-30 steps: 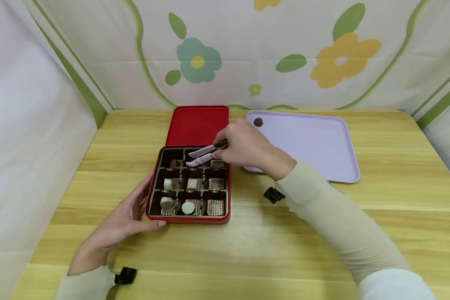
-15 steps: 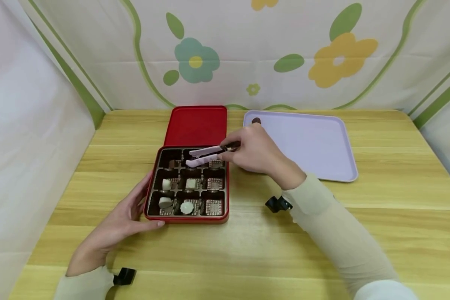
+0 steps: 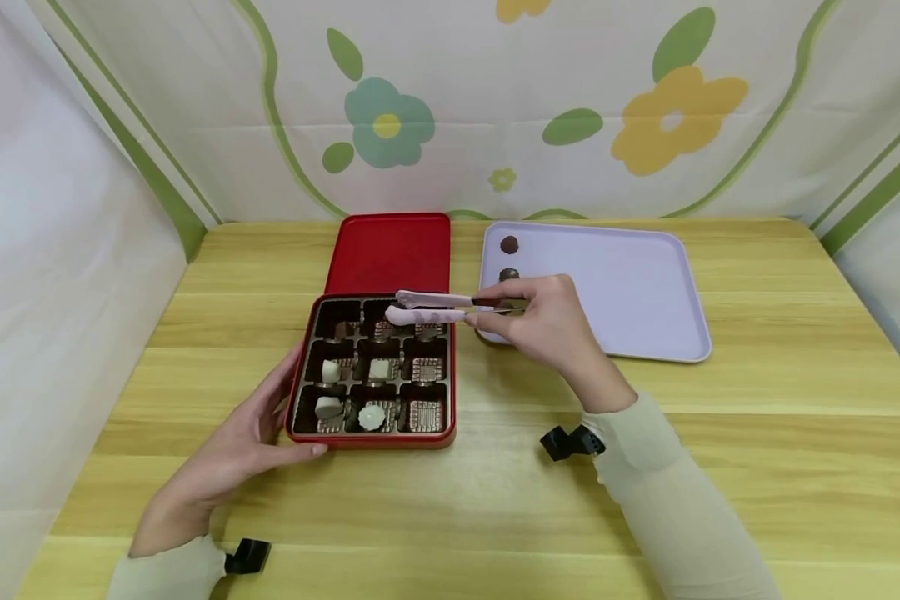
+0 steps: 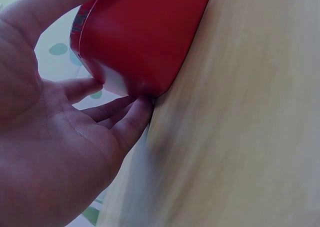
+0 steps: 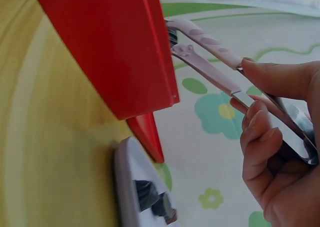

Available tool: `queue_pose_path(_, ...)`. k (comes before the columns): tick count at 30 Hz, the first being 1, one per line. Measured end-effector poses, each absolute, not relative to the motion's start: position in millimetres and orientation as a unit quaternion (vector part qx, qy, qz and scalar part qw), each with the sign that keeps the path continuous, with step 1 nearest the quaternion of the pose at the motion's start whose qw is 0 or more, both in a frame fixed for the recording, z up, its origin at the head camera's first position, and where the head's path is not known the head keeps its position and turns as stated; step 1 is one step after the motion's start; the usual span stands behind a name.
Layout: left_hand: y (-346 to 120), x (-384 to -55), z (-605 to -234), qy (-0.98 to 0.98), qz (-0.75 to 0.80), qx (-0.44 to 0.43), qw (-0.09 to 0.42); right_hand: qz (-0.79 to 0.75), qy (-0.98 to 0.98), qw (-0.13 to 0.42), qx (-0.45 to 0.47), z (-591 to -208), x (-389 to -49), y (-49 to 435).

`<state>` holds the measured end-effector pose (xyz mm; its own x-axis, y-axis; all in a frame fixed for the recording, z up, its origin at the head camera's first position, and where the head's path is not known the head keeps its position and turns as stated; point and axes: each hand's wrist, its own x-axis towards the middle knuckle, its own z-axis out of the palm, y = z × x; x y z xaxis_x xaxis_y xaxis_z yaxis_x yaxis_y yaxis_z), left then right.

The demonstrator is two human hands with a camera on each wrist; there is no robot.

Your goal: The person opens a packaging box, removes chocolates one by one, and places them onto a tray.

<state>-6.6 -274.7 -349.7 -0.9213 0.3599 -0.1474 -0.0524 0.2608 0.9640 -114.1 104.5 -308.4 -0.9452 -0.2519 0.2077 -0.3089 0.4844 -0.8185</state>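
Observation:
My left hand [image 3: 243, 446] holds the red tin [image 3: 378, 443] at its near left corner, thumb along the front and fingers at the left side. Inside, a divided dark insert carries white and cream chocolates [image 3: 371, 417] and a brown chocolate [image 3: 343, 331]. Between thumb and fingers, my right hand [image 3: 558, 325] grips tongs [image 3: 431, 317] with lilac tips, pointing left over the back of the tin. A dark ridged piece [image 5: 172, 35] shows between those tips in the right wrist view. Beyond the tin lies a red lid [image 3: 390, 250].
A lilac tray [image 3: 645, 292] sits at the back right, partly behind my right hand. Dark chocolates [image 3: 509, 245] stand in its left part. A flower-printed cloth [image 3: 480, 108] hangs behind the wooden table [image 3: 495, 517].
My right hand and the tongs have moved right and a little nearer to me, with the tips higher above the tin. A second dark chocolate on the tray has come into view. My left hand stays.

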Motion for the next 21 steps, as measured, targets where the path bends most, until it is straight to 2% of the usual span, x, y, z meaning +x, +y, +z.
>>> queue_pose_path(21, -275.3, -6.8, -350.8, 0.777, 0.596, 0.100, 0.173, 0.524, -0.848, 0.009, 0.075, -313.3, -116.8, 127.6)
